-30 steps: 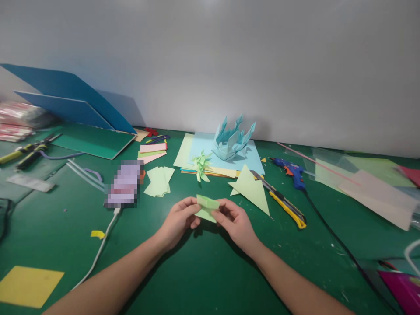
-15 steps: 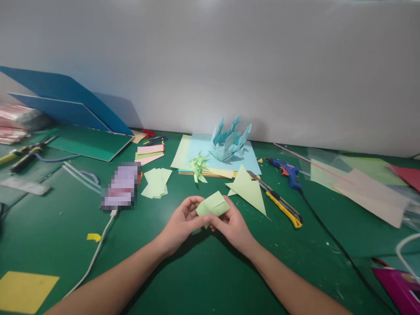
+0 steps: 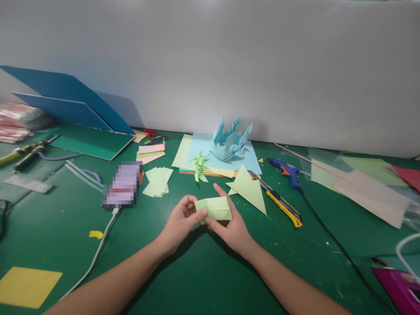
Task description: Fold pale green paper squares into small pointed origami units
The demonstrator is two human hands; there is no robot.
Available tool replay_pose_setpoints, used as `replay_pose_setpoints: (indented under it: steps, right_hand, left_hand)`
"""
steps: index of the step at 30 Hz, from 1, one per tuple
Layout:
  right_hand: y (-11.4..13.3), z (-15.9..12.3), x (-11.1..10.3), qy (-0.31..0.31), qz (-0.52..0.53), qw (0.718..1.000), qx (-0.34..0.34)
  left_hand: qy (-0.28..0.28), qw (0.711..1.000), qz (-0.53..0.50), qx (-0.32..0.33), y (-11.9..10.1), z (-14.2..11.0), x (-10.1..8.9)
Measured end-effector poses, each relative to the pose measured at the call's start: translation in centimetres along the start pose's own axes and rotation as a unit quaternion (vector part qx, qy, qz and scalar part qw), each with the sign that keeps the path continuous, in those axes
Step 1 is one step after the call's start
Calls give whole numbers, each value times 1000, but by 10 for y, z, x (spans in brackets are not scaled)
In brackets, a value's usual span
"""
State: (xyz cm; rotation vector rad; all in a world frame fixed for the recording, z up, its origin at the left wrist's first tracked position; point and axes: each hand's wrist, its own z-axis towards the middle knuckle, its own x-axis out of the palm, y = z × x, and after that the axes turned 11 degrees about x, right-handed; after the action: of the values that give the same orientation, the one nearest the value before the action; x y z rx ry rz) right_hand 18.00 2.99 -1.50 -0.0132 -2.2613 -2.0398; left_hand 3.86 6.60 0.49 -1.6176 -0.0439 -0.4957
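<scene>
Between my hands is a small piece of folded light-green paper (image 3: pixel 217 208), held above the green table, its creases showing on top. My left hand (image 3: pixel 183 221) pinches its left end with the thumb on top. My right hand (image 3: pixel 232 229) holds the right end from below, thumb at the near edge and index finger stretched out past the far side. Beyond them stands a light-green paper figure with pointed leaves (image 3: pixel 200 166). A light-blue folded-paper crown shape (image 3: pixel 229 142) rests on blue sheets (image 3: pixel 197 148). Light-green paper triangles (image 3: pixel 247 190) lie just right of my right hand.
Left are light-green slips (image 3: pixel 158 181), a blurred-out phone (image 3: pixel 124 183) on a white cable, pliers (image 3: pixel 29 155) and a blue folder (image 3: pixel 75 103). Right lie a yellow utility knife (image 3: pixel 284 208), a blue glue gun (image 3: pixel 287 169) with black cord, and assorted sheets (image 3: pixel 370 192).
The folded green paper has turned from a slant to nearly level. My right index finger has stretched out away from the paper. The left hand keeps its pinch.
</scene>
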Motion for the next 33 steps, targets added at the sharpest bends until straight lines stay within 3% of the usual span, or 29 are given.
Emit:
replay_pose_setpoints:
  steps: [7,11,13,17,21,25,29,33]
  right_hand:
    - [-10,5,-4,70,-53,995,-38]
    - [-14,5,-10,28,-106,991,-73]
    - [-13,3,-12,17,-117,989,-84]
    - [-8,2,-14,3,-123,986,-116]
    - [-3,3,-12,-34,-163,973,-159]
    - [-1,5,-11,-87,-171,969,-158]
    - [-3,6,-12,-135,-122,977,-111]
    - [-3,6,-12,-124,-108,982,-96]
  left_hand:
    - [6,998,53,16,-3,8,-10]
    - [89,994,58,-10,-2,13,-17]
    - [104,992,72,-15,-2,15,-19]
    - [85,994,68,-10,-3,16,-22]
    - [31,994,93,39,-2,18,-23]
    - [5,991,119,68,-3,16,-20]
    - [30,990,117,72,-3,11,-16]
    - [52,979,158,114,1,9,-16]
